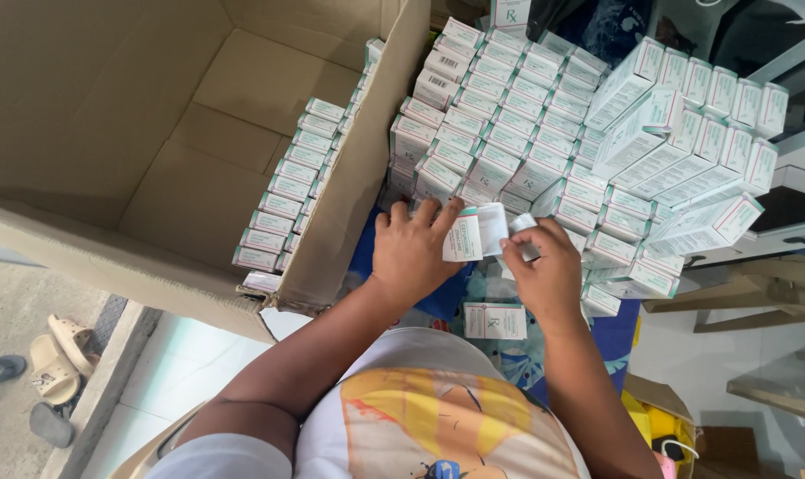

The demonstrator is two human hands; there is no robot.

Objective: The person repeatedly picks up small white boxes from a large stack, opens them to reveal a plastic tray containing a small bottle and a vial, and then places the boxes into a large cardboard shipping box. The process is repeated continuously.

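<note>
Left hand pinching small white carton, right hand gripping its folded leaflet; stacked cartons beside.

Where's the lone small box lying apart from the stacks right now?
In the head view, the lone box lies low at centre on the blue cloth, between the person's forearms, just below both hands.

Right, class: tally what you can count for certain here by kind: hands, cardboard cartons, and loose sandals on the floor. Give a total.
Hands: 2, left hand and right hand
Cardboard carton: 1
Sandals: 4
Total: 7
</note>
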